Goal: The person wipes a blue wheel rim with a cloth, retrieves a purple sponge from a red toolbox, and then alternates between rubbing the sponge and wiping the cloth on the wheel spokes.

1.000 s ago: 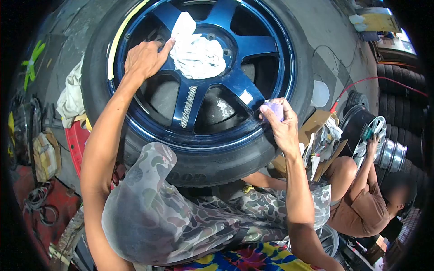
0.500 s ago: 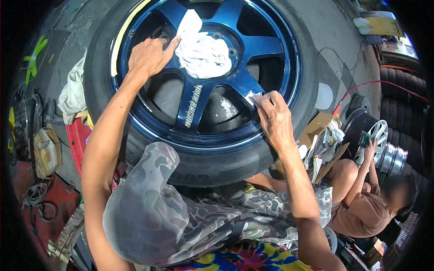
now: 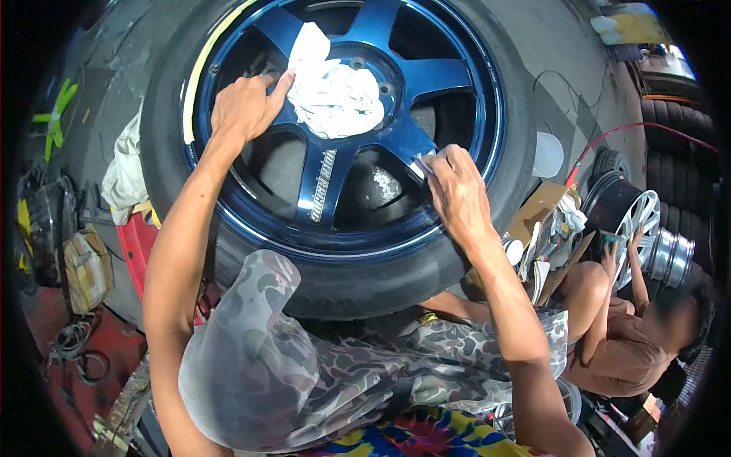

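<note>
A dark blue six-spoke wheel (image 3: 415, 141) lies face up inside a black tire (image 3: 365, 286) in front of my knees. My left hand (image 3: 245, 108) rests on the left spoke, fingers hooked over its upper edge, thumb at a bunched white cloth (image 3: 339, 103). That cloth covers much of the hub. In my right hand (image 3: 461, 194), a small pale folded piece (image 3: 419, 165) is pinched against the lower right spoke; its kind is unclear. White lettering (image 3: 323, 185) runs along the bottom spoke, and yellow tape (image 3: 196, 76) follows the rim's left edge.
At right a person (image 3: 624, 339) crouches, hands on a silver wheel (image 3: 638, 221). A cardboard box (image 3: 533, 213) with papers and a white lid (image 3: 547, 158) sit right of the tire. Stacked tires (image 3: 674, 167) line the far right; a pale cloth (image 3: 122, 171) hangs at left.
The wheel and both hands appear slightly shifted as the view moves. My right hand stays at the lower right spoke, its pale piece still pinched. The crouching person's hands have moved slightly.
</note>
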Demonstrator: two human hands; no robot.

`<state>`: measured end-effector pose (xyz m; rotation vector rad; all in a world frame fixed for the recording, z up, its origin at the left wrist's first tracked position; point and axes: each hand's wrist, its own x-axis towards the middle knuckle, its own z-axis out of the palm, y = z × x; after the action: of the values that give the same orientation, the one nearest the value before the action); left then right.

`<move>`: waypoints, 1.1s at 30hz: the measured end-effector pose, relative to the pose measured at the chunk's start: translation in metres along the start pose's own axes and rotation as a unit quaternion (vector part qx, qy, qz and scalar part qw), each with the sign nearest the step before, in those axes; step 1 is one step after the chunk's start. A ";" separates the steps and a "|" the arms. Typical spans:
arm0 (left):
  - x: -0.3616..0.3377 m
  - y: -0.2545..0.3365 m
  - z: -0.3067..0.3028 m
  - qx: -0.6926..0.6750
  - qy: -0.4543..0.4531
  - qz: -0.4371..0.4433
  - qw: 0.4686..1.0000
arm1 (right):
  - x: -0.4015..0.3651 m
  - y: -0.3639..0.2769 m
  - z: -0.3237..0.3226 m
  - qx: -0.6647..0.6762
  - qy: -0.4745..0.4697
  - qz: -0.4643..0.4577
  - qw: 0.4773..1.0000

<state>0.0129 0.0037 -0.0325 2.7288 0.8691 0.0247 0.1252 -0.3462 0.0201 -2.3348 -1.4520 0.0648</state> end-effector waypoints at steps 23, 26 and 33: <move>0.000 0.002 -0.002 -0.016 -0.019 0.000 1.000 | 0.005 -0.002 0.002 -0.036 -0.004 -0.003 0.999; -0.001 -0.003 0.000 -0.016 0.000 -0.005 1.000 | 0.001 -0.002 0.005 -0.020 0.003 0.005 1.000; -0.002 0.002 -0.001 -0.017 -0.002 -0.001 1.000 | 0.001 0.000 0.003 -0.031 -0.010 0.002 0.999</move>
<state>0.0120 0.0011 -0.0310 2.6964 0.8617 0.0319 0.1249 -0.3440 0.0177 -2.3940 -1.4777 0.0436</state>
